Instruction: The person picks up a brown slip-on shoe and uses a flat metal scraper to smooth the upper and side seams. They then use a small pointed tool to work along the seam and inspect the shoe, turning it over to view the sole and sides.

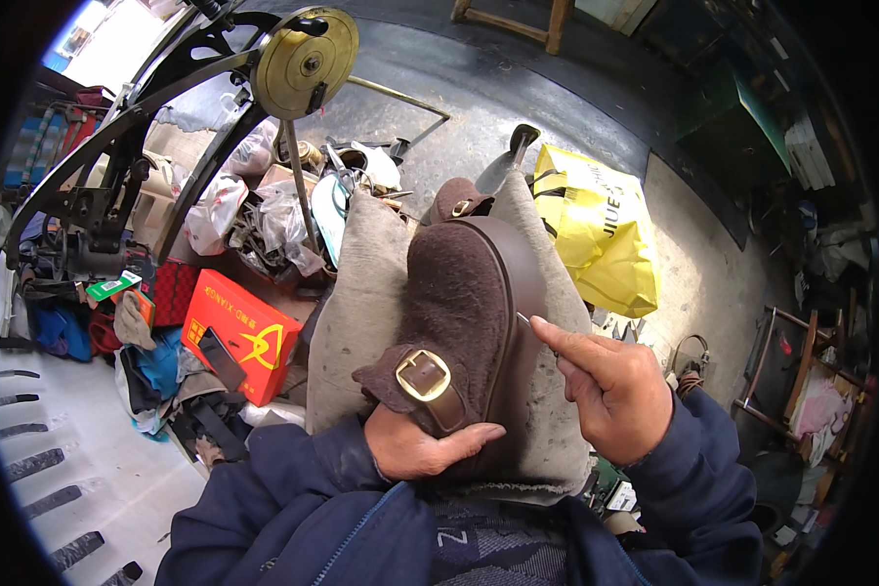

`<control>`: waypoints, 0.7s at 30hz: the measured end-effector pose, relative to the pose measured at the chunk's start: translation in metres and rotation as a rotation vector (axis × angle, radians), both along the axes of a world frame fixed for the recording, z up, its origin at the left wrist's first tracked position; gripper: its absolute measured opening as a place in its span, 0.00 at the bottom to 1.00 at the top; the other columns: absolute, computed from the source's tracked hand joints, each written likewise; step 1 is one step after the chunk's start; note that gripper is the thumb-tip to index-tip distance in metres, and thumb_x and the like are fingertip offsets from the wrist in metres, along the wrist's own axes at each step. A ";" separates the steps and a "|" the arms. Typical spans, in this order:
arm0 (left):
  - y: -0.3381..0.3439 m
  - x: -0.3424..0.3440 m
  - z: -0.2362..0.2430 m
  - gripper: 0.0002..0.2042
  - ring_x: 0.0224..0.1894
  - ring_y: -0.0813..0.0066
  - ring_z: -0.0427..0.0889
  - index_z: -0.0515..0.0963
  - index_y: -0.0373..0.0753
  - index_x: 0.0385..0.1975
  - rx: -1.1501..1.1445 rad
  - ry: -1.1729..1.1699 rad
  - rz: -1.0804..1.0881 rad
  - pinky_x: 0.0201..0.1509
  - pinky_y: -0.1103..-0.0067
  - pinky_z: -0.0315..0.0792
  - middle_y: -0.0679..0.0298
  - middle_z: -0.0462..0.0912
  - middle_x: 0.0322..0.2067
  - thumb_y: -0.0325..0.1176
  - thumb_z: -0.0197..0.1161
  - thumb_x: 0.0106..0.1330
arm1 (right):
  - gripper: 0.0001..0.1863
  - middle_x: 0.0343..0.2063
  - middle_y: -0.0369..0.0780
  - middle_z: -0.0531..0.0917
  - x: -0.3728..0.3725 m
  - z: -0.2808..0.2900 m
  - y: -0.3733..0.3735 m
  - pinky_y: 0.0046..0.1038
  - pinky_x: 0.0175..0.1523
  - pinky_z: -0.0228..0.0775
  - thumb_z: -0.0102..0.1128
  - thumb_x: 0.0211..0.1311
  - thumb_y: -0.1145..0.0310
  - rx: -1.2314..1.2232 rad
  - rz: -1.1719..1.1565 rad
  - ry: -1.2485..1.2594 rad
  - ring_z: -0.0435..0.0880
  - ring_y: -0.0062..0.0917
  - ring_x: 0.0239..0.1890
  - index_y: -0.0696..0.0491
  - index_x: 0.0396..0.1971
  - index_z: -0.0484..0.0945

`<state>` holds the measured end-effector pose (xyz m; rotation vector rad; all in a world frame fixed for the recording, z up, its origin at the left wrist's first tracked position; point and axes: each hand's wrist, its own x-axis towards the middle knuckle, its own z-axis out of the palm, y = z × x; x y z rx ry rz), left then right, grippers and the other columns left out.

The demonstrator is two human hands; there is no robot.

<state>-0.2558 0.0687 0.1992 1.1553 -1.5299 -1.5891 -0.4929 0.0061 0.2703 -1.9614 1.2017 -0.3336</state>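
A dark brown fuzzy shoe (454, 303) with a gold buckle (422, 376) lies along my lap on a worn grey pad (347, 303), toe pointing away from me. My left hand (415, 444) grips its near end from underneath, thumb along the side. My right hand (615, 391) holds a thin pointed metal tool (525, 319) in curled fingers, index finger along it, its tip at the right edge of the sole. A similar shoe (454, 198) with a buckle lies beyond this one, partly hidden behind it.
A black machine with a brass wheel (303, 63) stands at upper left, above heaped bags and scraps. A red box (220, 317) with a dark phone lies left of my lap. A yellow bag (596, 254) sits at right, near a wooden rack (781, 376). A wooden stool (518, 24) stands beyond.
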 end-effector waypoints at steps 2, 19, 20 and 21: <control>-0.003 0.002 0.002 0.26 0.53 0.53 0.78 0.76 0.28 0.54 0.007 -0.009 -0.026 0.61 0.65 0.69 0.50 0.80 0.50 0.37 0.74 0.59 | 0.24 0.21 0.42 0.79 0.000 0.003 -0.013 0.27 0.32 0.73 0.52 0.65 0.84 0.117 0.009 -0.003 0.79 0.27 0.22 0.54 0.60 0.79; 0.013 0.008 0.003 0.27 0.55 0.61 0.76 0.70 0.29 0.59 0.029 0.116 -0.029 0.62 0.68 0.69 0.53 0.77 0.52 0.33 0.73 0.63 | 0.22 0.19 0.38 0.79 -0.024 0.013 -0.045 0.24 0.32 0.70 0.53 0.66 0.81 0.435 0.140 -0.006 0.72 0.16 0.21 0.51 0.58 0.82; 0.012 0.008 0.002 0.26 0.54 0.61 0.76 0.71 0.29 0.57 0.009 0.106 -0.031 0.60 0.68 0.69 0.53 0.77 0.51 0.33 0.72 0.63 | 0.22 0.20 0.38 0.80 -0.023 0.012 -0.048 0.24 0.34 0.70 0.53 0.66 0.82 0.424 0.160 -0.074 0.73 0.16 0.22 0.52 0.58 0.82; 0.011 0.008 0.001 0.25 0.53 0.61 0.76 0.72 0.30 0.56 0.012 0.104 -0.024 0.59 0.68 0.70 0.53 0.78 0.50 0.33 0.72 0.63 | 0.22 0.21 0.38 0.81 -0.022 0.013 -0.051 0.23 0.35 0.71 0.53 0.65 0.83 0.414 0.171 -0.090 0.75 0.16 0.23 0.53 0.57 0.83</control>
